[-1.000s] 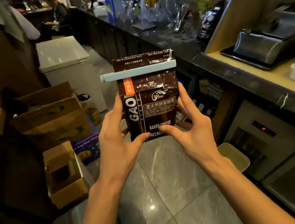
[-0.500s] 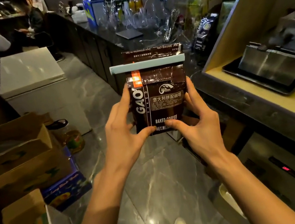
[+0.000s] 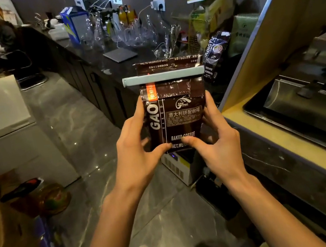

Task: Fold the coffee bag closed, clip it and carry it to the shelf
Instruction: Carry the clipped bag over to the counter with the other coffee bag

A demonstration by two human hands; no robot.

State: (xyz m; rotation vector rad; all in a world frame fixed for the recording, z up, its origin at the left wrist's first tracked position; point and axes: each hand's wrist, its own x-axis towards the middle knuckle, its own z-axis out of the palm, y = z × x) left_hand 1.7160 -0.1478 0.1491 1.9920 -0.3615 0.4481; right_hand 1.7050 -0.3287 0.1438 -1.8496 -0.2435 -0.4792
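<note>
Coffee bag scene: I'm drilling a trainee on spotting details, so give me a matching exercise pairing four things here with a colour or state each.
Things:
1. coffee bag
2. clip
3. left hand
4. second coffee bag

Descriptions:
A. pale blue bar clamped across the folded top
B. dark brown, held upright in mid-air
C. standing on the dark counter behind
D. grip on the held bag's left edge, thumb on the front

Pairs: 1-B, 2-A, 3-D, 4-C

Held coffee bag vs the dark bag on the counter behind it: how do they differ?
The held coffee bag is brown, upright in both hands, with a pale blue clip across its folded top. The counter bag is black with blue print, leans untouched against clutter, and shows no clip. Both are glossy printed pouches.
</note>
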